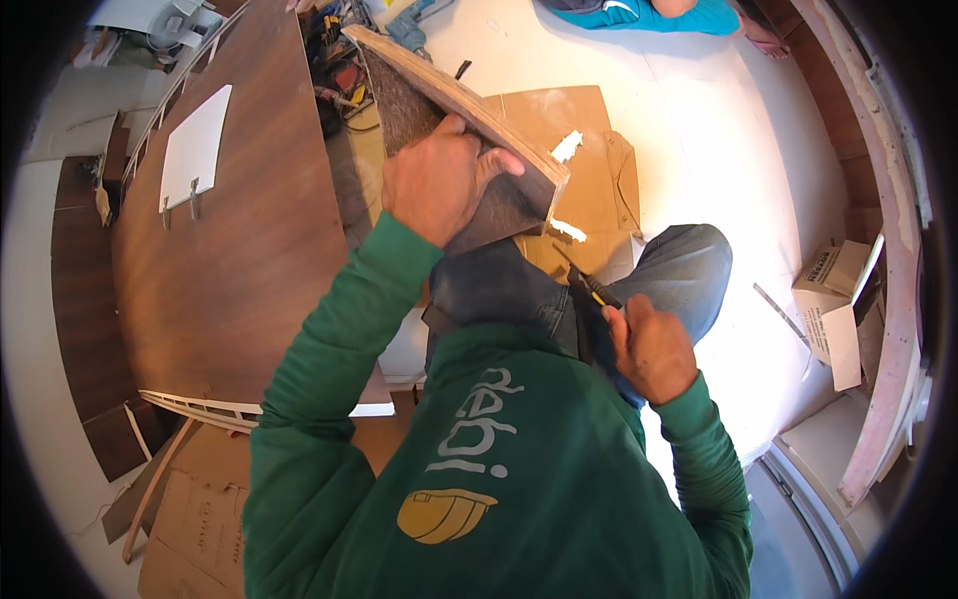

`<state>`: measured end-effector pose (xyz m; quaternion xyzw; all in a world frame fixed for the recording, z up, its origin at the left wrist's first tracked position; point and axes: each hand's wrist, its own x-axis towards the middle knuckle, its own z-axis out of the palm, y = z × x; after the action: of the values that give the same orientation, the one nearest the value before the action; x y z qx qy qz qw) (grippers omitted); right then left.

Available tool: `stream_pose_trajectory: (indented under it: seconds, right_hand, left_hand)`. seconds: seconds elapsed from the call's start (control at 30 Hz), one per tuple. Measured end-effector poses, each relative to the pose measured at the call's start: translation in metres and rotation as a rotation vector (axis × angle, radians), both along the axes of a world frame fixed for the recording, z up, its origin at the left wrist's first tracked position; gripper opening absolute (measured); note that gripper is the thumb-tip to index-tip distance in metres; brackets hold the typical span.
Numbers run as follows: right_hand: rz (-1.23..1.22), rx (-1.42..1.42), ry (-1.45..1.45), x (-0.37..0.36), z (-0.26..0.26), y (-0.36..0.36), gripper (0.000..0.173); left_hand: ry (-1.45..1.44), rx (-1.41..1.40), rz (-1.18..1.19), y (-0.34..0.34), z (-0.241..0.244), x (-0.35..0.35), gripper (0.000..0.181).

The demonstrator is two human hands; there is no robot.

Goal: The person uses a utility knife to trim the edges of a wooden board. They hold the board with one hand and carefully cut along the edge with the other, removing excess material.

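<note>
My left hand (438, 176) grips the edge of a brown-faced plywood board assembly (479, 112), fingers over its rim and thumb on its face. The assembly is tilted, its pale layered edge facing up, and white strips jut out at its near right corner. Lower right, my right hand (651, 348) is closed on the black and yellow handle of a thin-bladed hand tool (587, 281), perhaps a screwdriver or chisel. Its tip points up and left, a little short of the board's corner. The palm side of my right hand is hidden.
Flattened cardboard (591, 172) lies beyond the board. At left stands a large brown wood panel (254, 247) with a white plate (196, 150) and metal clips on it. Assorted tools (340, 82) and a teal power tool (408, 30) lie ahead. Another person (651, 19) sits at top right. An open carton (831, 322) is at right.
</note>
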<state>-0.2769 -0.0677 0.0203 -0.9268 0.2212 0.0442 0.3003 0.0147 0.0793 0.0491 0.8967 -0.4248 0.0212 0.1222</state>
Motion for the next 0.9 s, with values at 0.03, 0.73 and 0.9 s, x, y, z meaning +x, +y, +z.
stream_pose_trajectory:
  seconds: [0.03,0.73,0.9]
  right_hand:
    - [-0.021,0.024,-0.03,0.001,0.015,0.002,0.034]
    - [-0.035,-0.077,-0.041,0.076,-0.037,0.016,0.039]
    - [-0.004,-0.086,0.085,0.032,-0.036,0.009,0.04]
  left_hand:
    - [0.002,0.008,0.006,0.001,-0.001,0.0,0.07]
    - [-0.04,0.005,-0.002,-0.001,-0.004,0.006,0.074]
    - [-0.03,-0.021,0.005,-0.003,0.0,0.0,0.075]
